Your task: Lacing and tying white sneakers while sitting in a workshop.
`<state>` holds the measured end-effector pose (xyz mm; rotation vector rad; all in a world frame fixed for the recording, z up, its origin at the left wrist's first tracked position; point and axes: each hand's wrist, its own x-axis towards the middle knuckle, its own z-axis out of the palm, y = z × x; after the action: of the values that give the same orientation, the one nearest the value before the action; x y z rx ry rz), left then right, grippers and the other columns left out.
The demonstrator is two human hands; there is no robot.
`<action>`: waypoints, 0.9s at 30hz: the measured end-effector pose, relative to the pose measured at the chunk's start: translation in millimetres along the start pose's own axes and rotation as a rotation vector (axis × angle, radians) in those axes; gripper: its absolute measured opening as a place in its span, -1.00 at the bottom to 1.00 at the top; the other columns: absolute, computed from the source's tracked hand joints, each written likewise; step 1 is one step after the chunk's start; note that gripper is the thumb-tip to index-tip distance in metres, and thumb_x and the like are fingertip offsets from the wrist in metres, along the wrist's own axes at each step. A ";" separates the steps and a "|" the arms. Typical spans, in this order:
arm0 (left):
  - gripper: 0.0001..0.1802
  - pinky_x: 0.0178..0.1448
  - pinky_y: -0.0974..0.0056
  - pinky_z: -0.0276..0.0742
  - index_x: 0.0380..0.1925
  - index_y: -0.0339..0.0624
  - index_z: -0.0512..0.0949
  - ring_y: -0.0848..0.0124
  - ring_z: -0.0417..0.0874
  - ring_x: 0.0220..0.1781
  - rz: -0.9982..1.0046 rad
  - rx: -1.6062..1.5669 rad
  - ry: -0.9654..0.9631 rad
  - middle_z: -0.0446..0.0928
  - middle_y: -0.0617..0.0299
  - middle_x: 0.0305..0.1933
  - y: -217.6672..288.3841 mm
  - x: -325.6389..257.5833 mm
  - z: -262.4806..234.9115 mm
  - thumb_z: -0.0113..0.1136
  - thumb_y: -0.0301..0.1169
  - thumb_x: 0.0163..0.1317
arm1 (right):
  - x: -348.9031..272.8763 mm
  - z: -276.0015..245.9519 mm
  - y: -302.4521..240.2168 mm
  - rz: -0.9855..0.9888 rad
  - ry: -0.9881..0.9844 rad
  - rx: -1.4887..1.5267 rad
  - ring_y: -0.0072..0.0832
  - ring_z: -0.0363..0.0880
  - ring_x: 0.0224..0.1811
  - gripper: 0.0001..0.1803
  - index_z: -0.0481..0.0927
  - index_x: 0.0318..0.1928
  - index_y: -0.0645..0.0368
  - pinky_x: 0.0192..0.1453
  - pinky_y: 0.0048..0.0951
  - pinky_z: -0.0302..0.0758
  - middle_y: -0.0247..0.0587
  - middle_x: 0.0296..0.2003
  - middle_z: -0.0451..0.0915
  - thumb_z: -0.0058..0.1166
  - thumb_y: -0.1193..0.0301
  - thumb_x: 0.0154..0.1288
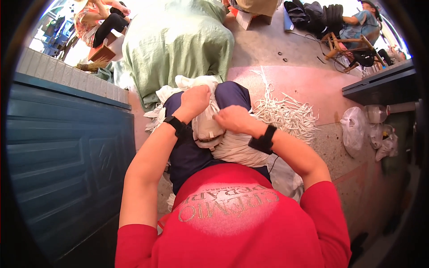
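A beige-white shoe (208, 127) lies between my knees, its heel end toward me. Over its far part is my left hand (196, 102), with the fingers closed; what they hold is hidden by the hand. Just right of the shoe my right hand (234, 119) is curled shut, thumb side toward the shoe, and whatever it grips is too small to make out. A bundle of white shoelaces (243, 149) rests over my right thigh, below the right hand. More white shoe pieces (196, 81) lie beyond my left hand.
A loose heap of white laces (288, 114) spreads on the floor at right. Ahead stands a big bundle under a green tarp (178, 49). A blue door (71, 156) is at left. Plastic bags (353, 129) sit at right. Other people sit at far left and far right.
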<state>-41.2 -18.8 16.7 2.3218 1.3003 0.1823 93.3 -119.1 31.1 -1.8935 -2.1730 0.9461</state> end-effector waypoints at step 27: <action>-0.79 -0.41 0.29 0.42 -0.36 -0.32 0.54 0.30 0.55 -0.53 -0.296 -0.652 0.076 0.55 0.11 -0.51 -44.2 -69.5 -3.8 0.05 -0.37 0.17 | 65.8 12.4 -5.4 -0.089 0.100 0.125 -0.02 0.51 -0.24 -0.70 0.42 -0.24 0.15 -0.18 -0.10 0.40 0.02 -0.38 0.56 -0.07 0.17 0.21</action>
<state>-114.3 -55.9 7.4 1.5748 1.3492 0.5140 68.5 -63.1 3.5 -1.7339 -2.0722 0.9267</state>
